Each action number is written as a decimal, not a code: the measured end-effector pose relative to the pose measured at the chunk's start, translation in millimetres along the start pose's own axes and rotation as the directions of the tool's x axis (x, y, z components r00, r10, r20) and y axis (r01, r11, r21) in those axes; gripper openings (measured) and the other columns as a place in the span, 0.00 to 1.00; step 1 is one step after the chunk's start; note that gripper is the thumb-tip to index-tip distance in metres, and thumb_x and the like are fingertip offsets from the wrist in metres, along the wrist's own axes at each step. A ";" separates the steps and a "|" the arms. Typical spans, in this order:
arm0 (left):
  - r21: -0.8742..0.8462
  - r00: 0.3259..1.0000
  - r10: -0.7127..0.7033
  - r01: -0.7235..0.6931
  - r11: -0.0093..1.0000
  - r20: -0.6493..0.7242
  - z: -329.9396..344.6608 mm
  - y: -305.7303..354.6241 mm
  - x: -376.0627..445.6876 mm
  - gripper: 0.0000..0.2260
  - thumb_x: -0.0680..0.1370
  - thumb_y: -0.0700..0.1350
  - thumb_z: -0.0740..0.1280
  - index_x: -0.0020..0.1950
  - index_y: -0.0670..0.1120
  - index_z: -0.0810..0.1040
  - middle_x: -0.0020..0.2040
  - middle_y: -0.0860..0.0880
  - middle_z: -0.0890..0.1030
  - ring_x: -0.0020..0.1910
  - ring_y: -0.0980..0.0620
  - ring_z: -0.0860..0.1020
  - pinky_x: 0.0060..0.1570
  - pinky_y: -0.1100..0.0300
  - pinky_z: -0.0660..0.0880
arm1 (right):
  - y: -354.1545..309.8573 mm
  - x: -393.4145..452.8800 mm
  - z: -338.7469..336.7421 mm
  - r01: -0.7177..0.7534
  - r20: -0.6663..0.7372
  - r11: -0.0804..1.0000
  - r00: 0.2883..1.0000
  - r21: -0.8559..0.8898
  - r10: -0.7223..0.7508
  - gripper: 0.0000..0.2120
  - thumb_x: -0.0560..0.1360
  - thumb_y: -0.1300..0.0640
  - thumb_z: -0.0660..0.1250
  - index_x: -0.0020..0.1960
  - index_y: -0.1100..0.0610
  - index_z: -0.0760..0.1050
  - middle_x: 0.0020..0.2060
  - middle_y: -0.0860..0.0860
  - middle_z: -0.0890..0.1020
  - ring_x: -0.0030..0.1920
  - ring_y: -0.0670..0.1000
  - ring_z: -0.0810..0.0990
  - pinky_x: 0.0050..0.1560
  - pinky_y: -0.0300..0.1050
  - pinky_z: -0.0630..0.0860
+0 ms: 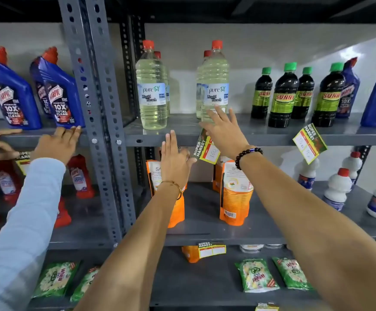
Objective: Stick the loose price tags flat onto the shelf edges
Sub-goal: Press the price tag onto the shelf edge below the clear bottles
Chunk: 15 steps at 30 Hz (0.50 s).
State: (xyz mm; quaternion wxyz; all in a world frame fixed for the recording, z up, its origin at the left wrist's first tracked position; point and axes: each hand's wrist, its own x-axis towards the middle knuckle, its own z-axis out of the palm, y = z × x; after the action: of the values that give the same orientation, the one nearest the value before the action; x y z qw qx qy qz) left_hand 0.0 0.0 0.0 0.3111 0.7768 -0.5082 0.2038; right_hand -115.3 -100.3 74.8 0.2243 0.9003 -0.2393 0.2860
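A loose yellow, red and green price tag (206, 151) hangs tilted from the grey upper shelf edge (261, 139). My right hand (225, 132) lies over the tag's top and the shelf edge, fingers spread, fingertips near a bleach bottle (215, 86). My left hand (174, 157) is flat with its fingers pointing up, just left of the tag, and its thumb reaches the tag's lower corner. Neither hand grips anything. A second loose tag (309, 143) dangles crooked from the same edge further right.
Another person in a light blue sleeve (23, 212) presses a tag (23, 161) on the left bay with both hands. Bottles stand along the upper shelf and orange pouches (235, 191) on the shelf below. A flat tag (211, 250) sits on the lower shelf edge. A perforated upright (99, 108) divides the bays.
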 end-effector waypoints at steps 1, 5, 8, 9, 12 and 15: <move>0.006 1.000 -0.006 0.006 1.000 -0.002 2.0 -1.4 1.7 0.14 0.78 0.52 0.63 0.55 0.43 0.78 0.78 0.39 0.46 0.77 0.42 0.44 0.76 0.50 0.43 | 0.2 0.5 0.3 -0.008 0.007 1.000 1.000 -0.013 0.008 0.18 0.77 0.63 0.60 0.66 0.53 0.69 0.73 0.59 0.62 0.76 0.61 0.51 0.73 0.66 0.48; -0.072 0.998 -0.030 0.026 0.997 -0.060 7.6 0.5 6.8 0.11 0.76 0.49 0.67 0.53 0.44 0.81 0.78 0.40 0.47 0.77 0.43 0.45 0.75 0.51 0.43 | 1.0 5.1 1.3 -0.006 -0.028 1.000 1.000 -0.009 0.006 0.16 0.77 0.62 0.61 0.64 0.53 0.70 0.72 0.59 0.64 0.75 0.60 0.52 0.74 0.64 0.47; -0.133 0.993 -0.060 0.046 0.990 -0.101 11.4 5.6 8.3 0.10 0.75 0.47 0.69 0.52 0.44 0.81 0.78 0.40 0.48 0.77 0.42 0.46 0.75 0.51 0.44 | 4.5 7.9 2.1 -0.022 -0.052 1.000 0.998 0.015 0.023 0.14 0.77 0.61 0.60 0.62 0.55 0.72 0.71 0.59 0.66 0.75 0.60 0.54 0.75 0.61 0.47; -0.154 0.991 -0.071 0.054 0.987 -0.110 11.9 6.8 8.4 0.09 0.75 0.46 0.68 0.51 0.43 0.82 0.78 0.41 0.48 0.77 0.42 0.46 0.75 0.51 0.44 | 4.8 8.9 2.4 -0.025 -0.053 0.999 0.998 0.027 0.027 0.13 0.77 0.61 0.60 0.61 0.55 0.72 0.70 0.59 0.67 0.75 0.59 0.54 0.75 0.60 0.47; -0.200 0.987 -0.090 0.062 0.978 -0.135 11.3 9.1 7.3 0.07 0.77 0.45 0.66 0.47 0.43 0.82 0.78 0.41 0.50 0.77 0.43 0.47 0.76 0.50 0.45 | 3.9 11.0 2.3 -0.028 -0.067 0.996 0.997 0.080 0.033 0.09 0.77 0.60 0.60 0.55 0.58 0.76 0.69 0.59 0.69 0.75 0.59 0.56 0.75 0.58 0.48; -0.228 0.985 -0.099 0.065 0.972 -0.142 6.7 8.5 6.8 0.08 0.78 0.43 0.64 0.45 0.41 0.81 0.77 0.41 0.53 0.77 0.43 0.48 0.76 0.50 0.47 | 7.0 10.4 1.4 -0.056 -0.073 0.988 0.995 0.143 0.067 0.08 0.77 0.60 0.60 0.51 0.60 0.78 0.68 0.59 0.70 0.74 0.59 0.58 0.74 0.56 0.50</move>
State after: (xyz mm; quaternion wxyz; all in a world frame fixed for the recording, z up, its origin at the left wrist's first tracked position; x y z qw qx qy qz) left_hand -5.1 -11.6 1.8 0.4423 0.7395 -0.4699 0.1915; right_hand -111.1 -109.7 82.1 0.1604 0.8942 -0.2374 0.3439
